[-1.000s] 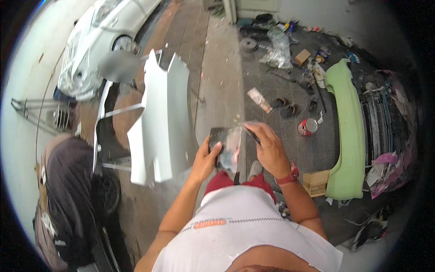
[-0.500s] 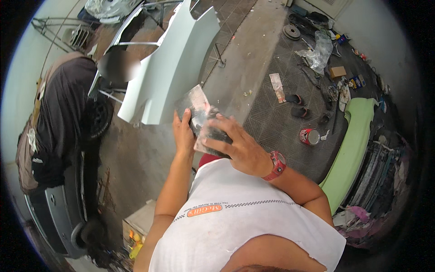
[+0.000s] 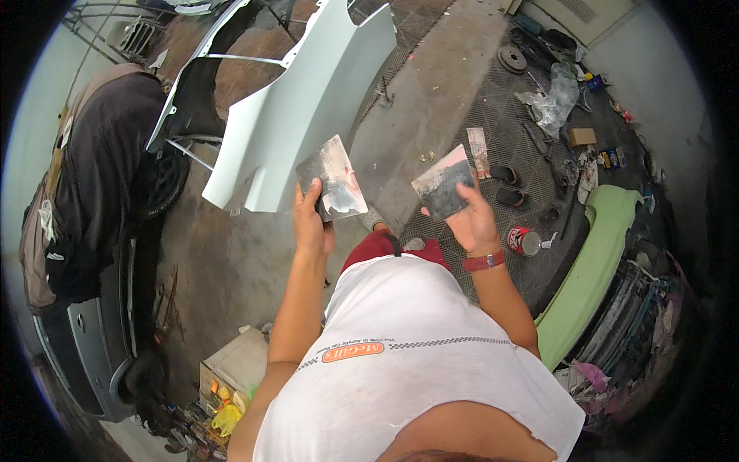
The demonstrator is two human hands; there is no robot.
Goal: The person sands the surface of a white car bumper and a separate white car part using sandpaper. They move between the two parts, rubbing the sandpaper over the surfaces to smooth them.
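My left hand (image 3: 312,225) holds a thin rectangular plate (image 3: 335,181), dark grey with pale pink and white putty smears, thumb on top and fingers underneath. In my right hand (image 3: 476,227) is a second flat plate that looks like a putty spreader (image 3: 443,185), blackened with a pinkish upper edge, pinched between thumb and fingers. The two plates are apart, both in front of my body. A pale green-white car fender (image 3: 296,127) stands on a metal frame just beyond my left hand.
A partly cloth-covered dark car (image 3: 92,185) stands at left. On the right are black slippers (image 3: 508,185), a red tin can (image 3: 524,241), a light-green bumper (image 3: 589,269) and a clear plastic sheet (image 3: 553,100). A box with yellow items (image 3: 231,362) is at lower left.
My right hand has drawn away to the right with its spreader, off the plate in my left hand, where they overlapped before. My left hand has barely moved.
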